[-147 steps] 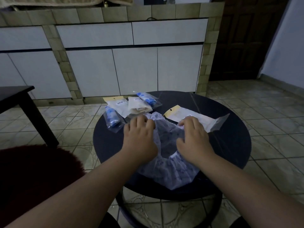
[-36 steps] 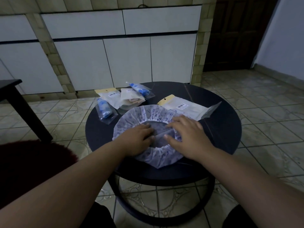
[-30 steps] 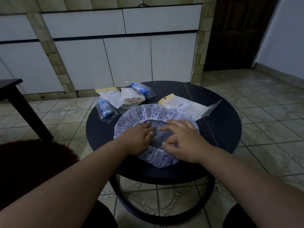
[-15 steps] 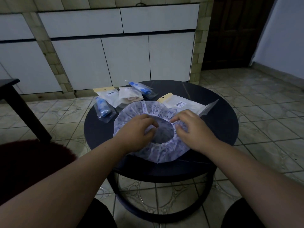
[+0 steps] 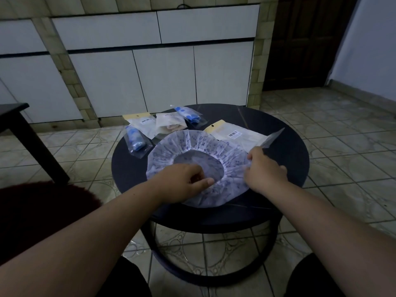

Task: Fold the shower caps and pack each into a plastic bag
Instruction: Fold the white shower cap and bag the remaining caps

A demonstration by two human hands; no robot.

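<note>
A pale, patterned shower cap [image 5: 192, 144] lies spread out as a wide ring on the round black table [image 5: 291, 151], its opening facing up. My left hand [image 5: 182, 182] pinches the cap's near inner rim. My right hand [image 5: 264, 170] grips the cap's right edge with curled fingers. An empty plastic bag [image 5: 237, 135] with a yellow header and barcode lies flat just behind the cap on the right.
At the table's far left lie several packed bags: two with blue caps [image 5: 135, 139] [image 5: 189, 116], a flat labelled bag [image 5: 143, 123] and one with a beige cap [image 5: 170, 124]. A dark side table [image 5: 19, 125] stands left, white cabinets [image 5: 162, 78] behind, tiled floor around.
The bunched cap has been spread into a flat ring. In the last second my hands moved apart from its centre, the right to the right edge, the left to the near rim.
</note>
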